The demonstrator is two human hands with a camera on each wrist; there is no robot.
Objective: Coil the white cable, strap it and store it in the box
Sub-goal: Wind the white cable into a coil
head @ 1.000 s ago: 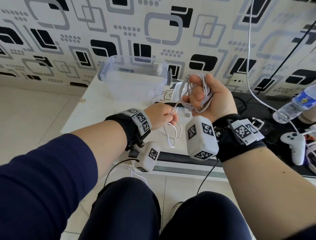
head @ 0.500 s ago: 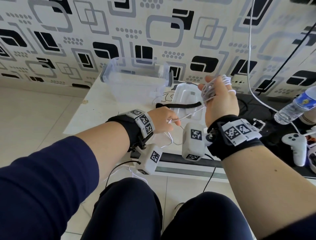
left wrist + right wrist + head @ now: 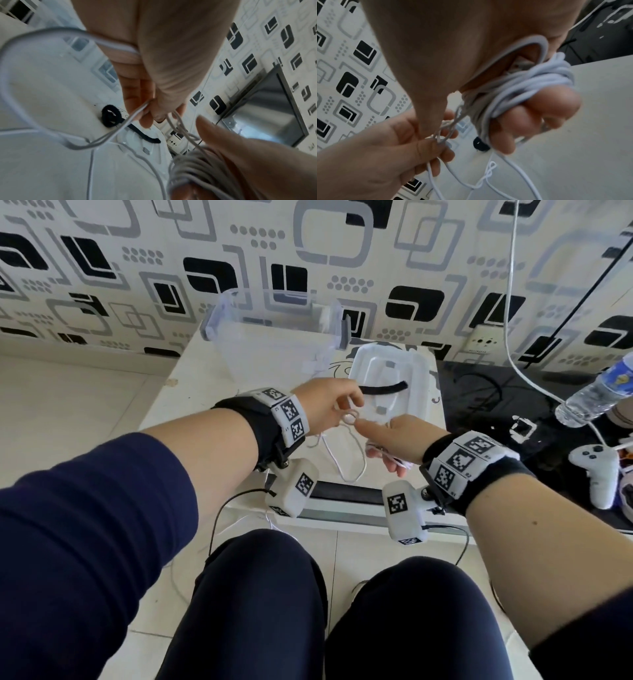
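Observation:
The white cable [image 3: 346, 462] is partly wound as a coil [image 3: 527, 81] round the fingers of my right hand [image 3: 380, 443], just above the white table [image 3: 191, 392]. The right thumb [image 3: 211, 129] points toward my left hand [image 3: 346, 409], which pinches a twisted stretch of the cable [image 3: 440, 138] between thumb and fingers. A loose loop hangs from both hands onto the table. The black strap [image 3: 383, 388] lies across the white lid [image 3: 416, 371], just beyond the hands. The clear box [image 3: 274, 344] stands open at the back of the table.
To the right lies a black surface [image 3: 496, 405] with a water bottle [image 3: 596, 392] and a white game controller [image 3: 596, 470]. Another white cord [image 3: 512, 302] hangs down the patterned wall near a socket [image 3: 484, 344]. My knees are under the table's near edge.
My right hand came down from chest height with the coil and now sits low beside the left hand. The left hand moved slightly forward, still pinching the cable.

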